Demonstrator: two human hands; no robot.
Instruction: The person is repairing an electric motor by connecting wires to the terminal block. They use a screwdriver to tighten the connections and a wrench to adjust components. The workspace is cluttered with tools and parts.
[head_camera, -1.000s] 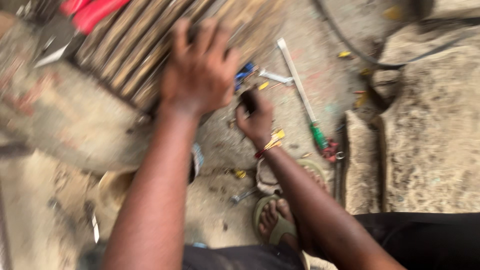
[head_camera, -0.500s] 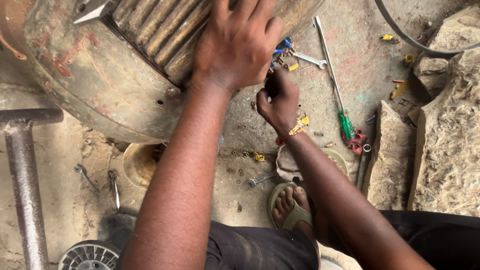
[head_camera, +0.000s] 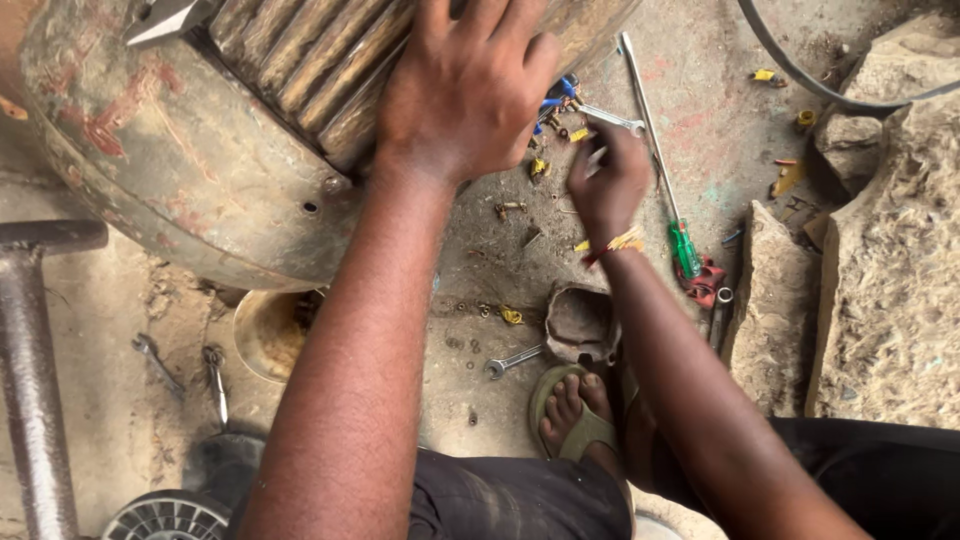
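My left hand (head_camera: 465, 85) lies flat on the ribbed fins of a big rusty motor housing (head_camera: 180, 150), fingers apart. My right hand (head_camera: 610, 185) is over the dirt floor to the right of the housing, blurred, fingers curled around what looks like a small tool; a pale metal bit shows between them. A silver spanner (head_camera: 612, 120) lies just beyond its fingertips. A long screwdriver with a green handle (head_camera: 685, 248) lies to its right. Small yellow and brass parts are scattered under the hand.
A small spanner (head_camera: 512, 360) and a rusty cup (head_camera: 580, 322) lie by my sandalled foot (head_camera: 570, 410). Rough stones (head_camera: 880, 280) stand at the right, a thick metal bar (head_camera: 30, 380) at the left. A shallow bowl (head_camera: 265, 335) sits under the housing, a fan cover (head_camera: 165, 518) at the bottom left.
My right hand has moved right, away from the housing toward the silver spanner. The view has shifted, so the housing now sits higher. My left hand stays on the fins.
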